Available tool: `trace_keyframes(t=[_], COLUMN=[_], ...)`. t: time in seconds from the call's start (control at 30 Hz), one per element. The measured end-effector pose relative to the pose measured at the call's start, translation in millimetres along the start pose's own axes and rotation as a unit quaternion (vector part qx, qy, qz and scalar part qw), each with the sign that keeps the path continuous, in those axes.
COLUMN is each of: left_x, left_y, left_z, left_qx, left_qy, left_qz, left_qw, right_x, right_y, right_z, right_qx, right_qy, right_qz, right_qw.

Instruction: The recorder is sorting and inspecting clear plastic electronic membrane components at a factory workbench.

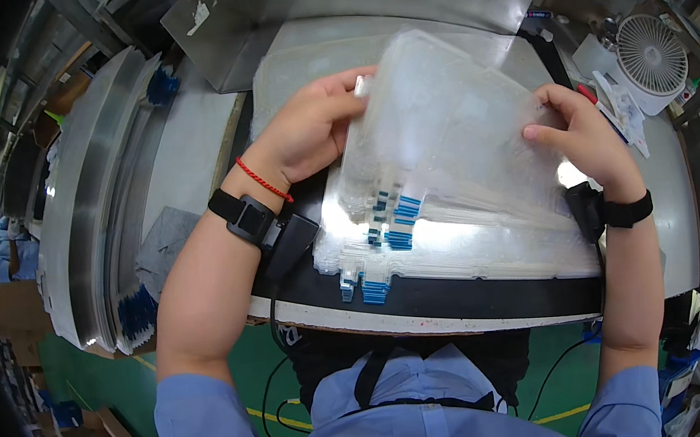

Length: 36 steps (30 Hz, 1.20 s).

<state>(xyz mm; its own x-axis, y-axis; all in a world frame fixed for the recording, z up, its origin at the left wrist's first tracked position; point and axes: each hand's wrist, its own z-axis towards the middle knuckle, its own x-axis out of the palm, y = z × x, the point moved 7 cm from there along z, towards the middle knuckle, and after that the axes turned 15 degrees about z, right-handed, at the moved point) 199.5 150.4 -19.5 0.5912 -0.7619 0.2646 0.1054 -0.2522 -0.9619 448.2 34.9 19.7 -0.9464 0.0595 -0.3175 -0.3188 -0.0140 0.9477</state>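
Black-edged bench [431,296], clear plastic tray [452,117] between left hand [311,126] and right hand [582,135].

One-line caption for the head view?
Both hands, left hand and right hand, lift a clear plastic tray off a stack.

Glossy clear plastic tray [452,117] over brushed, dull metal table [190,142].

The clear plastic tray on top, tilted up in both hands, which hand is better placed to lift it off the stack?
Probably the left hand: its fingers curl over the top clear tray's far corner, a fuller grip. The right hand only pinches the side edge above the stack.
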Motion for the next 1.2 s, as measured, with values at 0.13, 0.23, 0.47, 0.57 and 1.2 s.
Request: trace_keyframes(t=[0.13, 0.23, 0.47, 0.57, 1.2], left_x=[10.5, 9.3, 8.3, 5.9, 10.0], left_y=[-4.9, -3.4, -8.8, -3.5, -8.6], left_z=[-1.7, 0.5, -3.3, -0.1, -3.3], left_qx=[0.030, 0.019, 0.050, 0.026, 0.065], left_qy=[0.056, 0.039, 0.043, 0.028, 0.101], left_qz=[0.083, 0.082, 0.066, 0.076, 0.055], left_qw=[0.995, 0.996, 0.996, 0.996, 0.991], right_x=[6.4, 3.0, 6.7, -2.2, 4.8], right_y=[2.9, -1.7, 10.3, 8.8, 3.9], right_z=[-0.3, 0.4, -3.1, -1.8, -0.3], right_qx=[0.003, 0.020, -0.002, -0.038, 0.009], right_qy=[-0.010, -0.014, -0.029, -0.056, -0.027], right_qz=[-0.055, -0.052, -0.075, -0.116, -0.048], right_qw=[0.998, 0.998, 0.997, 0.991, 0.998])
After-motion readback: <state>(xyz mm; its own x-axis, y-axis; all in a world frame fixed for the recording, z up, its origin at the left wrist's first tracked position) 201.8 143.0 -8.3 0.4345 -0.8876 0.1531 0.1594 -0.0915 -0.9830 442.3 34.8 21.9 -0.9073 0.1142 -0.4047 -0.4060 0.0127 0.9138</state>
